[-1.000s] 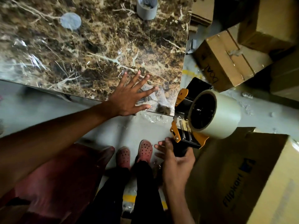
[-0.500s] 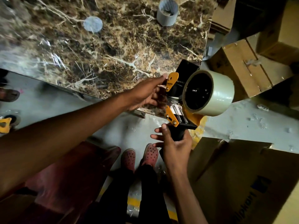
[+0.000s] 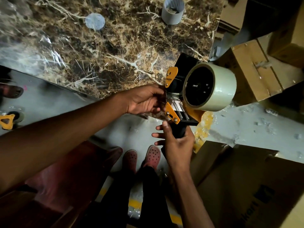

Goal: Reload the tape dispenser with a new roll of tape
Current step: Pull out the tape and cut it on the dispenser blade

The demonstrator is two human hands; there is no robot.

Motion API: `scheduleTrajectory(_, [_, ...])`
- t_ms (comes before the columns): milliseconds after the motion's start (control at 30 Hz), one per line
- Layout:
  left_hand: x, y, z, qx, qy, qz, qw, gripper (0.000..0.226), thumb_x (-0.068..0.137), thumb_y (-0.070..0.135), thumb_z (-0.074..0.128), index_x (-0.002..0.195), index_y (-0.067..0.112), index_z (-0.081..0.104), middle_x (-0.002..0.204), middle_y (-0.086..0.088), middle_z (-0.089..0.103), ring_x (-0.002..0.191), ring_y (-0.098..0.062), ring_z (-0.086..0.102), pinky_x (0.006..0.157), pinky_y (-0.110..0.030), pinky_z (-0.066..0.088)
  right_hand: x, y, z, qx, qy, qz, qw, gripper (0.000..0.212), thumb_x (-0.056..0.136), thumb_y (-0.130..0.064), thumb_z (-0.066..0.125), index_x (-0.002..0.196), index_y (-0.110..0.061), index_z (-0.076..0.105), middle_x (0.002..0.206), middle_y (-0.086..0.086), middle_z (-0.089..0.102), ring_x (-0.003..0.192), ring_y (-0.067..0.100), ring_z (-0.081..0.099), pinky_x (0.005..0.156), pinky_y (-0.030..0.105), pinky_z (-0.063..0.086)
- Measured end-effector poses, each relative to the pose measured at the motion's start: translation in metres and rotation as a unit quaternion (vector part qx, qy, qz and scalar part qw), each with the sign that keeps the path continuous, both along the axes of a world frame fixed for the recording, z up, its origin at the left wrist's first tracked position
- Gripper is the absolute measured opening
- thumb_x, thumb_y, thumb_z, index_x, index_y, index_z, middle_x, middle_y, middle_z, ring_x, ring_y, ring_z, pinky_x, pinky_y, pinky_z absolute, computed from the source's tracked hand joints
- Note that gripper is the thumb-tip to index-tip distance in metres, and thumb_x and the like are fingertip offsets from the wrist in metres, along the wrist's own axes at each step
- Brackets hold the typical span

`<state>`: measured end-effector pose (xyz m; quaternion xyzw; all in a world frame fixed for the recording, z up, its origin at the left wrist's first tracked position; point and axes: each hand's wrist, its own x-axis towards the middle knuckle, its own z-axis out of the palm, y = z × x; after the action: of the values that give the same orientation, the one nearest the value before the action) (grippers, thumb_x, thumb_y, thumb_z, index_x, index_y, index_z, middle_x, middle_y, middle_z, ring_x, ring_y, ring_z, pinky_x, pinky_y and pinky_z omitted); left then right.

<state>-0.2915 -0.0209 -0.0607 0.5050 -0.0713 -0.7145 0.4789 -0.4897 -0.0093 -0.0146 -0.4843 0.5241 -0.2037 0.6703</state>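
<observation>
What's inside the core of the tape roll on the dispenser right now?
The tape roll sits on the dispenser; inside its core is a dark hub with small shiny metal points. How the hub seats is too dark to tell.

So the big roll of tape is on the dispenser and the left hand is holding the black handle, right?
Not quite. The head view shows the right hand holding the black handle. The left hand is up at the front of the dispenser. The big roll of tape is on the dispenser, as you said.
</observation>
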Motion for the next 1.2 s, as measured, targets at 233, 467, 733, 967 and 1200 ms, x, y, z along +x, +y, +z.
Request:
scheduleTrajectory(233, [0.018,-0.016,0.008,0.007,-0.074,0.028,0.997,0.031,0.104,-0.010,0.047,0.118,0.012,0.064,0.089,-0.014,0.072,0.058,-0.013,0.072,0.042,-0.018,0.051,0.001,-0.023,-0.011,0.008,-0.023,0.009,1.000,0.011,0.098,-0.013,0.069,0.107,-0.007,0.065,0.090,0.018,0.077,0.072,0.032,0.078,0.052,0.038,0.059])
scheduleTrajectory(467, [0.042,-0.026,0.034,0.084,-0.306,0.007,0.948,0.059,0.100,-0.004,0.063,0.154,0.012,0.047,0.097,-0.015,0.080,0.068,-0.017,0.072,0.048,-0.023,0.054,0.015,-0.069,-0.027,0.015,-0.031,0.057,0.998,0.009,0.094,-0.017,0.077,0.102,-0.015,0.073,0.083,-0.002,0.078,0.073,0.016,0.075,0.064,0.041,0.065])
scheduleTrajectory(733, [0.072,-0.012,0.041,0.086,-0.557,-0.095,0.821,0.064,0.104,0.039,0.061,0.161,0.047,0.032,0.152,0.007,0.054,0.115,-0.027,0.067,0.099,-0.042,0.054,0.043,-0.104,-0.034,0.018,-0.006,0.158,0.987,0.019,0.091,-0.023,0.080,0.109,-0.017,0.075,0.095,0.004,0.081,0.084,0.016,0.077,0.074,0.039,0.065])
scheduleTrajectory(967, [0.113,0.006,0.022,-0.026,-0.624,-0.060,0.779,0.080,0.101,0.068,0.042,0.167,0.047,0.002,0.175,0.009,0.022,0.147,-0.038,0.046,0.120,-0.066,0.035,0.089,-0.119,-0.032,0.037,-0.002,0.226,0.973,0.027,0.092,-0.015,0.079,0.117,-0.020,0.070,0.105,-0.004,0.081,0.093,0.008,0.077,0.076,0.020,0.059])
scheduleTrajectory(1200, [0.150,0.018,0.000,-0.045,-0.558,0.037,0.828,0.081,0.097,0.076,0.050,0.165,0.053,0.013,0.173,0.011,0.027,0.158,-0.015,0.032,0.125,-0.056,0.036,0.146,-0.112,-0.030,-0.009,0.063,0.306,0.950,0.035,0.091,-0.025,0.081,0.123,-0.030,0.068,0.121,-0.010,0.075,0.110,-0.002,0.069,0.092,0.015,0.050])
